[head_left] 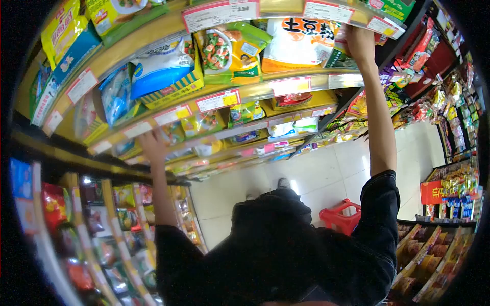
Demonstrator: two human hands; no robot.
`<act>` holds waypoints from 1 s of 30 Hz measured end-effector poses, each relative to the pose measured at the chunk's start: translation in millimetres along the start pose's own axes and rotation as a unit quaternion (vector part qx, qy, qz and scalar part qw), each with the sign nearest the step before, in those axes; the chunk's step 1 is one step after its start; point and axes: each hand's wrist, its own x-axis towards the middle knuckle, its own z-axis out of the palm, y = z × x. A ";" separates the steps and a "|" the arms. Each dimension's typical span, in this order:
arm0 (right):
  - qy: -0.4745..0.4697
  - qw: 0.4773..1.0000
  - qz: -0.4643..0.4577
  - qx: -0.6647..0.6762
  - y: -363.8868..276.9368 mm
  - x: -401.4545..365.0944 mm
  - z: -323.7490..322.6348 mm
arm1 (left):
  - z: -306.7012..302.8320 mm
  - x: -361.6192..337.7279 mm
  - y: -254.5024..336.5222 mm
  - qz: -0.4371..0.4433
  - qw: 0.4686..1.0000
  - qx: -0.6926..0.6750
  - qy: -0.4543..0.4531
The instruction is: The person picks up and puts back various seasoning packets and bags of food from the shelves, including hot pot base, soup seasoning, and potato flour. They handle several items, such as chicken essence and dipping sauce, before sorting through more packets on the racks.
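I stand facing tall shelves full of bagged food. My right hand (pixel 359 43) is stretched high to an upper shelf and presses against a dark green packet (pixel 338 57), beside a large white and orange bag (pixel 298 41). Its fingertips are hidden behind the price rail (pixel 334 11), so the grip does not show. My left hand (pixel 152 146) is lower and to the left. Its fingers are spread against the front edge of a middle shelf (pixel 168 116), below a blue and white bag (pixel 161 69). It holds nothing.
A red shopping basket (pixel 339 217) stands on the pale tiled floor (pixel 326 173) by my feet. More racks of snack packets (pixel 449 107) line the right side of the aisle, with low bins (pixel 426 255) at the bottom right. Price tags run along every shelf edge.
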 end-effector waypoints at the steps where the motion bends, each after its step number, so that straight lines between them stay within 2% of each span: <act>1: -0.008 1.000 0.006 0.008 -1.5 1.8 3.1 | -0.8 -4.6 3.8 0.003 1.000 0.000 -0.007; 2: -0.042 0.999 0.023 -0.010 -1.5 -5.1 -1.8 | 1.4 -9.0 6.9 0.006 1.000 -0.001 -0.013; 3: 0.029 0.999 0.017 0.009 0.1 -9.1 -1.6 | 1.6 -13.3 12.8 0.005 1.000 -0.005 -0.015; 5: -0.011 0.996 0.085 -0.033 -11.5 -23.7 -17.5 | -1.3 -21.1 26.4 0.002 1.000 -0.014 -0.016; 8: 0.019 1.000 0.004 0.014 -24.8 -26.9 -42.4 | -2.5 -22.7 34.4 0.000 1.000 -0.013 -0.006; 10: -0.015 0.996 0.058 0.064 -15.9 -32.6 -42.5 | -1.6 -19.9 34.7 -0.004 0.999 -0.032 0.005; 11: -0.044 0.986 0.128 0.101 -16.3 -38.0 -45.4 | -1.8 -20.4 34.8 -0.009 0.999 -0.039 0.014; 15: -0.017 0.987 0.137 0.079 -29.8 -59.6 -57.2 | -0.4 -25.7 33.1 -0.014 0.998 -0.032 0.047; 17: 0.003 0.983 0.147 0.111 -39.2 -65.4 -59.8 | 0.0 -33.2 36.4 -0.014 0.997 -0.028 0.069; 22: 0.007 0.989 0.127 0.073 -47.0 -44.1 -66.2 | -15.9 -48.8 58.0 -0.007 0.996 -0.059 0.063; 25: -0.041 0.998 0.030 0.024 -8.2 -25.7 -50.6 | -23.1 -61.6 73.8 -0.022 0.996 -0.035 0.075; 27: -0.093 0.994 0.011 0.060 17.9 -15.8 -30.9 | -27.5 -73.8 87.2 -0.035 0.991 -0.077 0.101; 28: -0.058 0.996 0.010 0.061 29.0 -20.9 -13.1 | -27.3 -81.5 95.4 -0.040 0.987 -0.105 0.111; 29: -0.030 0.994 0.030 0.100 21.7 -22.4 -6.8 | -26.5 -92.2 103.9 -0.072 0.984 -0.125 0.105; 30: -0.008 0.996 0.027 0.084 6.2 -22.5 -11.8 | -25.4 -105.4 113.1 -0.105 0.979 -0.148 0.097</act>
